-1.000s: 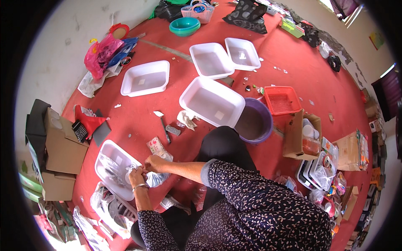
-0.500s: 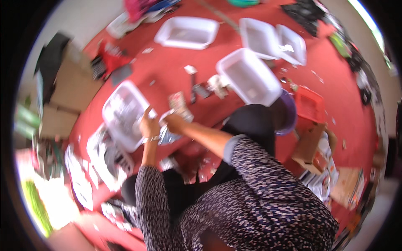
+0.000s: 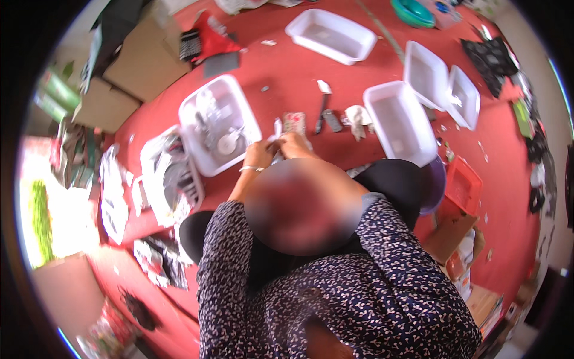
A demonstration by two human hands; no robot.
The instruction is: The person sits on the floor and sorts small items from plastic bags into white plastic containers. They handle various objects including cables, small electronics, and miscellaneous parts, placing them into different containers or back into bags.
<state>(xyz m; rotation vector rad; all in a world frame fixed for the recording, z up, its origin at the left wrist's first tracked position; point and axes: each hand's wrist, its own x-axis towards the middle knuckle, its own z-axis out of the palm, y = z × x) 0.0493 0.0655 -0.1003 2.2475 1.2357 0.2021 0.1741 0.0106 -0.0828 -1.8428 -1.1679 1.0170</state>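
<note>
Both hands meet in front of me, low over the red floor (image 3: 299, 72). My left hand (image 3: 258, 154) and right hand (image 3: 294, 143) are pinched together on a small pale strip (image 3: 277, 128), which sticks up between the fingertips; what exactly it is I cannot tell, too small. It is held close to the body, presumably so both hands can work it at once. Just left of the hands sits a white tray (image 3: 236, 96), within easy reach; it holds clear wrappers and a round disc-like piece. Further left, a second tray (image 3: 152, 161) is heaped with crumpled silvery and clear packaging. Just beyond the hands lie a small patterned packet (image 3: 294, 121), a dark pen-like tool (image 3: 321, 119) and a crumpled white scrap (image 3: 357, 115), touching nothing. To the right of the hands a deep white tub (image 3: 399, 122) looks nearly empty. Beyond it two more white tubs (image 3: 445, 84) sit side by side, and another tub (image 3: 330, 36) lies far ahead, also nearly bare. A purple bucket (image 3: 435, 182) and an orange basket (image 3: 461, 185) sit by my right knee.
</note>
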